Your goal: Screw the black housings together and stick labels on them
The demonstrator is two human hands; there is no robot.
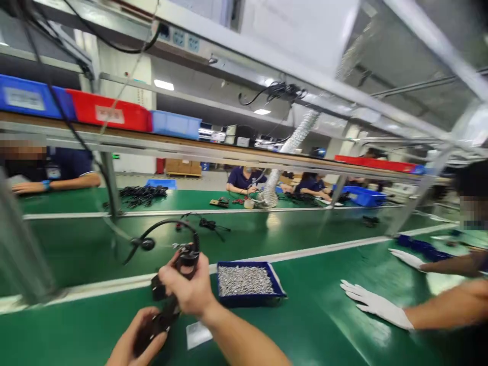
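Note:
My right hand (192,287) is wrapped round a black corded tool (188,256) that looks like an electric screwdriver. Its cable (168,222) rises from the top and arcs to the left. Lower and to the left, my left hand (143,333) closes its fingers round a dark part (150,328); blur and the fingers hide its exact kind. The tool's lower end meets this part or lies close to it; I cannot tell which. Right of my hands, a blue tray (280,295) holds many small metal pieces (246,280), like screws or pins. A small whitish sheet (198,335) lies under my right forearm.
To the right, a co-worker's white-gloved hands (375,305) rest on the green bench (312,325). A metal post (26,244) stands at left. Overhead, a shelf carries a red bin (110,112) and blue bins. Black cables (141,197) lie on the far bench, where others sit.

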